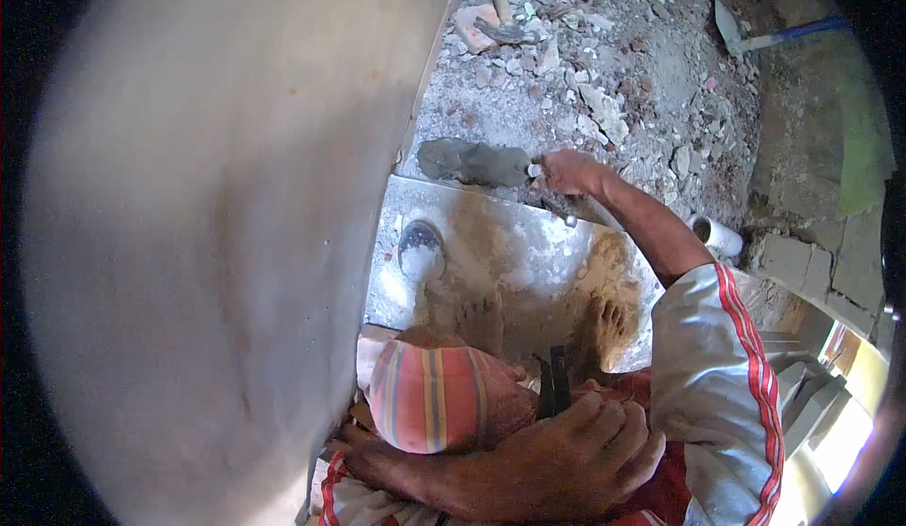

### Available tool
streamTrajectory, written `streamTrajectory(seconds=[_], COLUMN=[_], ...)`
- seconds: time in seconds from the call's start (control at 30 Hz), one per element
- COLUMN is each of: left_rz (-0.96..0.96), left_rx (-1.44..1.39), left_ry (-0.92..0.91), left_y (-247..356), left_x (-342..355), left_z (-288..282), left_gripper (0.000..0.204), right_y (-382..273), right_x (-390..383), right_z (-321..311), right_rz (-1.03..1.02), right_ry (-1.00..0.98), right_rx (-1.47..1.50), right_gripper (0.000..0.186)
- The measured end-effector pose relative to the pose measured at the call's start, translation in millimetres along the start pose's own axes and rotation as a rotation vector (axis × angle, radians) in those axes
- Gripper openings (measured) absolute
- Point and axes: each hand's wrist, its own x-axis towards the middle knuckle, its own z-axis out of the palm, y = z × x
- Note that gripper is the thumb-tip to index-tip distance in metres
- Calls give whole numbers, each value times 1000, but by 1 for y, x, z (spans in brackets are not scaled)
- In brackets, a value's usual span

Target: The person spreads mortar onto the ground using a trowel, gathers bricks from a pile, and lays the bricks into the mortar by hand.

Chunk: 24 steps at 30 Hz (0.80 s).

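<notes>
My right hand (569, 170) reaches out to the middle and is closed on a trowel; only a bit of pale metal shows by my fingers. Wet grey mortar (477, 163) covers what is probably its blade, just beyond the edge of a pale, stained slab (528, 243). Across my lap lies my left hand (604, 446), its fingers loosely bent and apart, resting near dark red cloth with nothing visible in it. A striped red, yellow and blue cloth (434, 394) covers my knee. My bare feet (604, 328) stand on the slab, beside a rounded dark object with a whitish part (421, 248).
A large smooth panel (217, 243) rises along my left. Broken rubble (604, 83) spreads over the ground ahead, with a hammer (502, 7) lying on it. At the far right is a blue-handled tool (783, 35). A white cylinder (717, 233) lies right of my forearm.
</notes>
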Motion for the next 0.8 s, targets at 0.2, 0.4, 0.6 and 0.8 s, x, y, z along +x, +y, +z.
streamTrajectory(seconds=[0.2, 0.4, 0.6, 0.8], left_rz=[-37, -20, -37, -97], left_rx=[9, 40, 32, 23], left_ry=[47, 4, -16, 5], left_y=[7, 4, 4, 3], left_x=[-6, -2, -2, -6], left_z=[6, 2, -2, 3], left_gripper=[36, 36, 38, 40], right_y=[-31, 6, -35, -52], right_x=[-14, -18, -39, 6], right_z=[-36, -5, -49, -35], right_rz=[48, 34, 118, -88], right_ry=[-30, -13, -35, 82], right_rx=[-83, 85, -226, -164], right_gripper=[40, 44, 45, 37])
